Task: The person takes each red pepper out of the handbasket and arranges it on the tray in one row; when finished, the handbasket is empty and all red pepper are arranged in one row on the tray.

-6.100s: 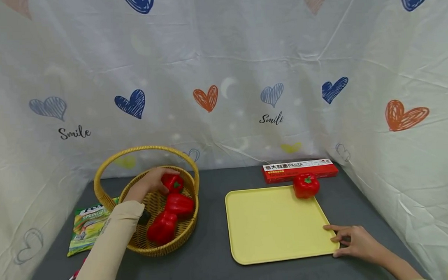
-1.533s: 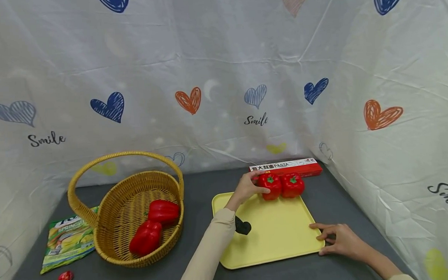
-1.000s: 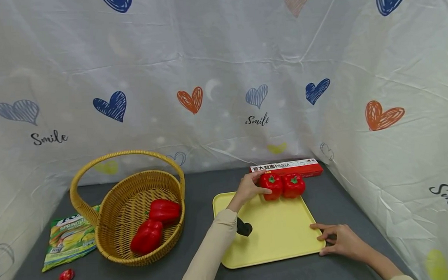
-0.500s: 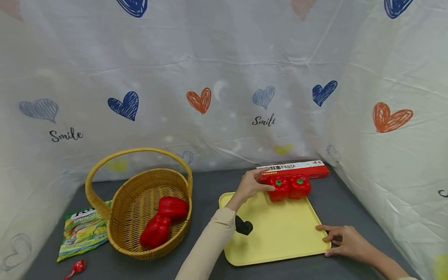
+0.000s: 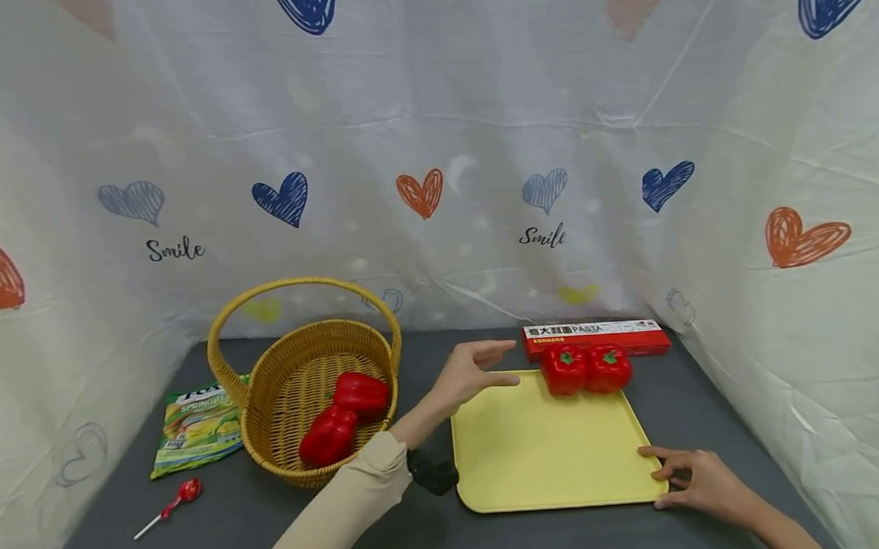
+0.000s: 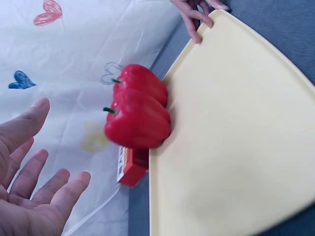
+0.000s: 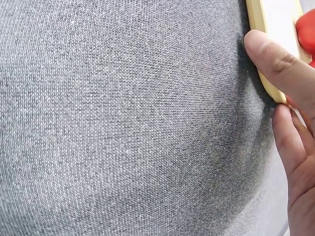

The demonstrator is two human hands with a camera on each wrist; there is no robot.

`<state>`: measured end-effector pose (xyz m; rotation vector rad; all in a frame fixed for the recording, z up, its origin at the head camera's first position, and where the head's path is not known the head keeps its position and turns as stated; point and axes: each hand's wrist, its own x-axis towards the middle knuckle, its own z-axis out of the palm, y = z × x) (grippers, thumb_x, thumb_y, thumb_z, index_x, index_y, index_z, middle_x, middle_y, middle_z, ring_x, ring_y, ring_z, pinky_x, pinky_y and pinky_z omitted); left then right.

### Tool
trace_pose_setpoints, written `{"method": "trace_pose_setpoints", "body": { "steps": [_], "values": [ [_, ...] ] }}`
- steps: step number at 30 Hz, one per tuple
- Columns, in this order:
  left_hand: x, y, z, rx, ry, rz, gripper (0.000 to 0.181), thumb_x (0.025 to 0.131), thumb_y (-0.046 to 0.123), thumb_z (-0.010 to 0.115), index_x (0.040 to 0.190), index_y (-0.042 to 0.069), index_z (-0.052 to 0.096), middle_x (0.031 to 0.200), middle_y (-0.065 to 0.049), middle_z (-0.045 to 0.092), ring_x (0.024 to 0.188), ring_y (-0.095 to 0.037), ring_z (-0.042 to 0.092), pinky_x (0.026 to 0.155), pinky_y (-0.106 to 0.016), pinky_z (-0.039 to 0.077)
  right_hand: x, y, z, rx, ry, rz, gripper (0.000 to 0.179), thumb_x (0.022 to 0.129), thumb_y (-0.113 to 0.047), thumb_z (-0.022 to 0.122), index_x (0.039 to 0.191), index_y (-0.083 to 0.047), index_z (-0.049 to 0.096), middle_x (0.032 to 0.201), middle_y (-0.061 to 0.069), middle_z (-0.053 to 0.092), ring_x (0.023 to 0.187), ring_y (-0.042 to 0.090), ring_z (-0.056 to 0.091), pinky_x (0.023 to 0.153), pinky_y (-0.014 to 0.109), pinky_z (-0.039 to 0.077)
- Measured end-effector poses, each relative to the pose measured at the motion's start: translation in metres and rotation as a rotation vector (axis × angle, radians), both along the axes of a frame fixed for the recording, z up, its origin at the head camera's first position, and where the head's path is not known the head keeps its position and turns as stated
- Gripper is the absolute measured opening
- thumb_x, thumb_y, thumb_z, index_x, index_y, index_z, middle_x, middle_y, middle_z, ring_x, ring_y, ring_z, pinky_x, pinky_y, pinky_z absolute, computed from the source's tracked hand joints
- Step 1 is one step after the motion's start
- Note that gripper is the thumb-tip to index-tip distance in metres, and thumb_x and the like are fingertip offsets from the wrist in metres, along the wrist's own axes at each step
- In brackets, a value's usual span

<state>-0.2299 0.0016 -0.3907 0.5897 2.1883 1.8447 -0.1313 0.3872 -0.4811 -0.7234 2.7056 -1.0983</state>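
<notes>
In the head view my left hand (image 5: 463, 380) is in the air at the yellow tray's far left corner, thumb and fingers spread apart with nothing between them. Two red bell peppers (image 5: 562, 373) with green stems sit side by side at the far right corner of the tray (image 5: 547, 448). The left wrist view shows the nearer bell pepper (image 6: 138, 120) beyond the spread fingertips. At the tray's near right corner, my right hand (image 5: 704, 483) holds the edge, its thumb (image 7: 275, 56) and fingers on either side of the corner.
A wicker basket (image 5: 269, 385) with a tall handle stands at left, two more red bell peppers (image 5: 361, 394) inside. Left of it lie a green candy bag (image 5: 198, 428) and a lollipop (image 5: 189, 489). Behind the tray is a red pasta box (image 5: 598, 340), before a patterned curtain (image 5: 419, 105).
A bell pepper has gone from the basket to the tray, beside the first one, in my left hand. That hand has since let go and drawn back left. My right hand stays at the corner.
</notes>
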Motion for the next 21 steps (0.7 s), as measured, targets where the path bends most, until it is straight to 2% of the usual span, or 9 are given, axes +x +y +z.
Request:
{"method": "trace_pose_setpoints", "body": {
  "steps": [5, 8, 11, 15, 18, 21],
  "values": [
    [0.018, -0.057, 0.011, 0.026, -0.040, -0.010, 0.052, 0.081, 0.008, 0.077, 0.130, 0.007, 0.060, 0.134, -0.014, 0.056, 0.129, -0.032, 0.046, 0.098, -0.040, 0.047, 0.000, 0.001, 0.000, 0.019, 0.008, -0.007, 0.022, 0.072, -0.025, 0.083, 0.088, -0.012, 0.075, 0.117, 0.023, 0.064, 0.099, -0.007, 0.059, 0.068, 0.016, 0.054],
    [0.028, -0.097, 0.016, -0.008, -0.051, 0.006, 0.053, 0.082, 0.010, 0.076, 0.132, 0.005, 0.059, 0.135, -0.015, 0.055, 0.130, -0.034, 0.045, 0.098, -0.042, 0.046, 0.000, 0.001, 0.000, 0.030, 0.006, -0.012, 0.024, 0.072, -0.025, 0.083, 0.089, -0.010, 0.075, 0.117, 0.022, 0.064, 0.098, -0.007, 0.059, 0.067, 0.016, 0.054],
    [0.034, -0.136, 0.019, -0.031, -0.056, 0.033, 0.054, 0.083, 0.010, 0.075, 0.133, 0.001, 0.056, 0.135, -0.019, 0.053, 0.130, -0.037, 0.044, 0.096, -0.041, 0.048, 0.000, 0.001, 0.001, 0.024, -0.001, -0.019, 0.025, 0.072, -0.025, 0.083, 0.089, -0.009, 0.076, 0.119, 0.014, 0.066, 0.096, -0.007, 0.060, 0.067, 0.016, 0.054],
    [0.034, -0.182, 0.019, -0.065, -0.065, 0.074, 0.054, 0.084, 0.010, 0.074, 0.133, -0.002, 0.054, 0.135, -0.021, 0.053, 0.129, -0.041, 0.043, 0.092, -0.040, 0.051, 0.001, 0.002, 0.002, -0.011, -0.005, 0.000, 0.024, 0.072, -0.020, 0.083, 0.090, -0.007, 0.075, 0.122, -0.002, 0.065, 0.094, -0.005, 0.061, 0.066, 0.017, 0.055],
    [0.029, -0.208, 0.016, -0.136, -0.061, 0.084, 0.056, 0.084, 0.012, 0.074, 0.134, 0.000, 0.055, 0.135, -0.020, 0.053, 0.129, -0.042, 0.043, 0.092, -0.041, 0.051, 0.001, 0.001, 0.002, -0.010, -0.016, 0.005, 0.023, 0.073, -0.020, 0.082, 0.090, -0.007, 0.075, 0.122, -0.004, 0.064, 0.092, -0.005, 0.062, 0.066, 0.019, 0.055],
    [0.022, -0.226, 0.011, -0.216, -0.066, 0.097, 0.057, 0.082, 0.012, 0.076, 0.134, -0.001, 0.055, 0.137, -0.021, 0.051, 0.130, -0.042, 0.041, 0.093, -0.041, 0.050, 0.001, 0.000, 0.002, 0.021, -0.028, -0.013, 0.022, 0.073, -0.024, 0.082, 0.089, -0.010, 0.075, 0.121, -0.005, 0.065, 0.092, -0.007, 0.061, 0.067, 0.018, 0.055]
  ]
}}
